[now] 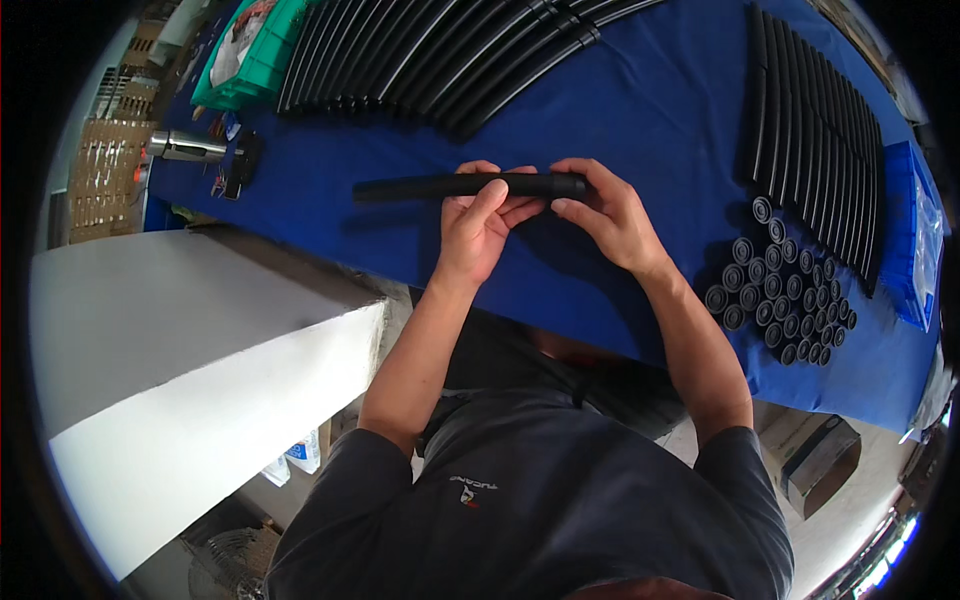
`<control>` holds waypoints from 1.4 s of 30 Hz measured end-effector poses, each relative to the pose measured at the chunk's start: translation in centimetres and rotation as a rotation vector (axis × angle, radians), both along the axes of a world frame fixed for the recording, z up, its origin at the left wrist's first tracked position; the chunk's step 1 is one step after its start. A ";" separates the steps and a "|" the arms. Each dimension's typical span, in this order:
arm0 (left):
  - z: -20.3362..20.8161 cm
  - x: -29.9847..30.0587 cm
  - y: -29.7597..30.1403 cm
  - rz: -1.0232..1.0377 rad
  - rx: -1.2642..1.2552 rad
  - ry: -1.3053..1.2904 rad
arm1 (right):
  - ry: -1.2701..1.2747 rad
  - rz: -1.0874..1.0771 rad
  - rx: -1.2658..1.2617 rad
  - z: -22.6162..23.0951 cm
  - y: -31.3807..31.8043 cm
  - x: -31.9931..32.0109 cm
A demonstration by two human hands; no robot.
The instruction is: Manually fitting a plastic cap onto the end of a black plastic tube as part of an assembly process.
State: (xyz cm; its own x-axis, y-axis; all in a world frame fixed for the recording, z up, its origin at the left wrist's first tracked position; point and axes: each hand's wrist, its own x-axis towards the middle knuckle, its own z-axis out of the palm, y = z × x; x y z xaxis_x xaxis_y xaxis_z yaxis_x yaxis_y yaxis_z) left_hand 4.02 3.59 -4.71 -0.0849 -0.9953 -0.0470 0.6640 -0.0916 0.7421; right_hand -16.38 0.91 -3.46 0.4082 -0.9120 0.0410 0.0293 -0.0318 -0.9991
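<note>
A long black tube (pixel 410 187) lies level across both my hands, just above the blue tablecloth. My left hand (pixel 470 238) is closed around its middle, thumb on the near side and fingers behind. At the tube's right end is a thicker black end cap (pixel 567 186), which my right hand (pixel 622 228) pinches between thumb and fingers. To the right of my hands, several round black caps (pixel 773 285) with ringed faces stand clustered on the cloth.
Rows of black tubes lie at the back (pixel 410 60) and at the right (pixel 815 140). A green bin (pixel 240 70) stands back left, near a silver cylindrical tool (pixel 187 147). A blue bin (pixel 905 235) sits far right. A white block (pixel 210 370) adjoins the table's near left edge.
</note>
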 end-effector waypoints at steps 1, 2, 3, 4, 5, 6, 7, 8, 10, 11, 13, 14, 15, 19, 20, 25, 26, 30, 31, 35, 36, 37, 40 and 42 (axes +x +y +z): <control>0.0 -0.1 -0.1 0.007 0.001 0.007 | 0.063 -0.039 -0.082 0.0 0.0 0.0; -0.1 -0.3 -0.1 0.007 -0.009 -0.013 | 0.068 -0.032 -0.081 0.1 0.0 -0.1; 0.0 -0.3 0.0 0.006 -0.015 -0.037 | 0.114 -0.036 -0.122 0.4 0.1 -0.1; 0.1 -0.2 0.0 0.011 -0.012 -0.035 | 0.159 -0.041 -0.164 0.7 0.1 -0.1; 0.2 -0.1 0.0 -0.004 0.015 -0.019 | 0.161 -0.035 -0.161 0.9 0.2 -0.1; 0.2 0.1 -0.1 -0.022 0.040 -0.006 | 0.147 -0.027 -0.156 1.1 0.1 -0.1; 0.2 0.1 -0.2 -0.020 0.040 -0.007 | 0.133 -0.020 -0.151 1.1 0.1 0.0; 0.2 0.1 -0.2 -0.015 0.054 -0.002 | 0.131 -0.019 -0.152 1.0 0.1 0.1; 0.3 0.1 -0.2 -0.011 0.065 -0.001 | 0.117 -0.024 -0.143 0.7 0.1 0.2; 0.3 0.2 -0.2 -0.003 0.072 -0.013 | 0.113 -0.025 -0.145 0.7 0.1 0.3; 0.5 0.2 -0.3 0.000 0.074 -0.028 | 0.129 -0.026 -0.181 0.8 0.1 0.3; 0.5 0.2 -0.3 -0.006 0.081 -0.027 | 0.125 -0.029 -0.186 0.9 0.1 0.2; 0.5 0.2 -0.4 -0.013 0.087 -0.026 | 0.124 -0.032 -0.173 0.9 0.1 0.2; 0.3 -0.2 -0.5 -0.009 0.073 -0.023 | 0.050 -0.066 -0.114 -0.2 0.0 0.3; 0.2 -0.2 -0.5 -0.009 0.057 -0.061 | 0.045 -0.077 -0.123 -0.3 -0.1 0.3; 0.9 -0.1 -0.4 -0.049 0.004 -0.028 | 0.048 -0.079 -0.129 0.2 -0.1 0.1; 0.8 0.5 -0.5 -0.064 -0.002 -0.032 | 0.044 -0.095 -0.134 0.4 -0.1 -0.1; -0.8 3.4 0.0 -0.034 -0.022 0.211 | 0.177 -0.068 -0.178 1.3 0.1 0.0; -1.1 3.6 0.0 -0.061 -0.057 0.213 | 0.192 -0.062 -0.222 1.3 0.1 0.0; -1.5 3.9 -0.1 -0.029 -0.033 0.169 | 0.196 -0.096 -0.307 0.9 0.2 0.3; -1.7 3.9 -0.3 -0.041 -0.032 0.167 | 0.225 -0.098 -0.312 1.0 0.2 0.1; -1.8 3.9 -0.4 -0.039 -0.034 0.146 | 0.255 -0.101 -0.317 1.0 0.1 -0.1; -1.3 2.9 -0.4 -0.035 -0.003 0.122 | 0.204 -0.123 -0.381 0.5 -0.2 -0.5; -1.1 3.3 -0.2 -0.040 0.004 0.072 | 0.172 -0.119 -0.460 -0.1 -0.2 0.1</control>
